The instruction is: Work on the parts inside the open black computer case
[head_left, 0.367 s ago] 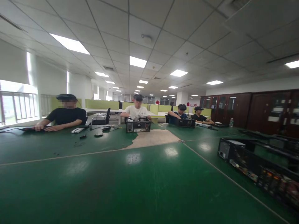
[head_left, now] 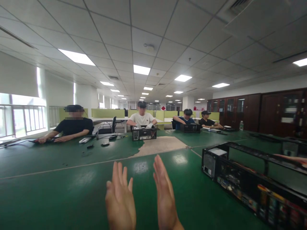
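Note:
My left hand and my right hand are raised over the green table, palms facing each other with a gap between them. The fingers of both hands are stretched out and hold nothing. To the right of my right hand, apart from it, stands an open black computer case. Its near side shows ports, a metal power supply and colored parts, and its right end runs out of view.
Another person's forearm shows behind the case at the far right. Several people sit across the table, one behind another computer case. A computer mouse, cables and a bottle are on the far part.
Both my hands have come up into view from below. The computer case on the right has shifted left across the table, and another person's forearm now shows behind it. The view has tipped slightly up.

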`<state>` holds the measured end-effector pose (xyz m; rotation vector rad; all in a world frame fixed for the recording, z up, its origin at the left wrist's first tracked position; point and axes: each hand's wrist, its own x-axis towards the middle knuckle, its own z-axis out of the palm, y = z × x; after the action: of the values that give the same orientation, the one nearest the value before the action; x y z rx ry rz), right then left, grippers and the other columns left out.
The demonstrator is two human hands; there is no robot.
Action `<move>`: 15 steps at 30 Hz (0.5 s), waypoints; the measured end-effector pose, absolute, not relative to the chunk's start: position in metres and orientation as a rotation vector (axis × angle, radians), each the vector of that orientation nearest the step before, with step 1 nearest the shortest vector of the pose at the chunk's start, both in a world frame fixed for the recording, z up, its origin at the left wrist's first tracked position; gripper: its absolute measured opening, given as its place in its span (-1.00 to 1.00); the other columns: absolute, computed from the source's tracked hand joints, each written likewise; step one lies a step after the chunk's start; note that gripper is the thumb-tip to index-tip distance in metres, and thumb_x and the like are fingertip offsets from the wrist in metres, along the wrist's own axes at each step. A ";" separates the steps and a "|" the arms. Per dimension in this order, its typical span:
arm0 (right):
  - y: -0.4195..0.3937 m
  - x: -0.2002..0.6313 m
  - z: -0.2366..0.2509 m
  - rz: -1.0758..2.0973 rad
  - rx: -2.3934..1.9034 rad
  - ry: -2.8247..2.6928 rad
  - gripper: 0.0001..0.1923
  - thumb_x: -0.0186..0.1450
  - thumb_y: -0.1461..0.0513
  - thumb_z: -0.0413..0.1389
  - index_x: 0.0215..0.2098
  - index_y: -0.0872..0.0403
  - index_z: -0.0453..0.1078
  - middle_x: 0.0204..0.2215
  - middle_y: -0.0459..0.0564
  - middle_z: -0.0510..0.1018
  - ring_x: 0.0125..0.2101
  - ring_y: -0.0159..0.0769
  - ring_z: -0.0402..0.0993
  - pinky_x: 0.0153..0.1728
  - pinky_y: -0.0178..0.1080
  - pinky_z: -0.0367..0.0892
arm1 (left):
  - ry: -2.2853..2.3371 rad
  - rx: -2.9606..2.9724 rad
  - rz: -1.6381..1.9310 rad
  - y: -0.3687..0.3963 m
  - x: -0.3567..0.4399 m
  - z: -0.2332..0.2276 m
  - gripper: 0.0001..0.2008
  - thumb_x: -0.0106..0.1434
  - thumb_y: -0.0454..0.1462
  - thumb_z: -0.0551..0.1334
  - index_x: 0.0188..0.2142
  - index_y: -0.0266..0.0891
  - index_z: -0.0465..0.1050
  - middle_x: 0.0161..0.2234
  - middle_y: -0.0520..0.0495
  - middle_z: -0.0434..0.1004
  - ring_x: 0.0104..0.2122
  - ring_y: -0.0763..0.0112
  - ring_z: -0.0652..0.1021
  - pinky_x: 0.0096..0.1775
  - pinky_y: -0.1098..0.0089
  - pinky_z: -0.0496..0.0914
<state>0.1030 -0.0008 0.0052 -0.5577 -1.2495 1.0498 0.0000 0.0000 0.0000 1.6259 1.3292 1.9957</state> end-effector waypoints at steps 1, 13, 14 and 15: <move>0.009 0.103 0.003 1.050 -0.567 -1.149 -0.33 0.31 -0.14 -0.22 0.29 -0.05 -0.06 0.29 -0.14 -0.04 0.27 -0.25 -0.22 0.25 -0.03 -0.24 | 1.276 1.494 2.041 0.004 0.000 0.001 -0.47 0.34 -0.07 -0.47 0.28 0.02 -0.34 0.32 -0.12 -0.18 0.24 0.16 0.10 0.09 -0.02 0.25; -0.013 0.083 -0.005 1.141 -0.646 -1.410 -0.37 0.28 -0.12 -0.08 0.26 -0.16 -0.02 0.26 -0.28 -0.02 0.27 -0.19 -0.26 0.27 -0.04 -0.23 | 1.228 1.907 1.704 0.000 0.021 -0.044 -0.47 0.36 -0.10 -0.32 0.30 -0.06 -0.32 0.28 0.12 -0.06 0.23 0.33 0.08 0.16 0.31 0.23; -0.014 0.083 -0.004 1.128 -0.652 -1.401 -0.37 0.28 -0.12 -0.09 0.27 -0.16 -0.03 0.26 -0.28 -0.02 0.27 -0.20 -0.27 0.27 -0.04 -0.23 | 1.239 1.941 1.721 -0.001 0.020 -0.044 -0.47 0.36 -0.10 -0.29 0.30 -0.05 -0.33 0.28 0.13 -0.07 0.24 0.32 0.06 0.18 0.31 0.21; -0.014 0.083 -0.004 1.115 -0.656 -1.395 -0.36 0.29 -0.12 -0.10 0.27 -0.15 -0.05 0.26 -0.27 -0.02 0.27 -0.20 -0.28 0.27 -0.04 -0.23 | 1.257 1.973 1.730 -0.001 0.019 -0.044 -0.47 0.36 -0.10 -0.27 0.30 -0.03 -0.33 0.29 0.14 -0.08 0.24 0.31 0.04 0.20 0.31 0.18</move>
<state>0.0833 -0.0143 -0.0036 -0.6559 -1.3950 1.1152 0.0187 -0.0013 -0.0442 1.9734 1.2573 1.7298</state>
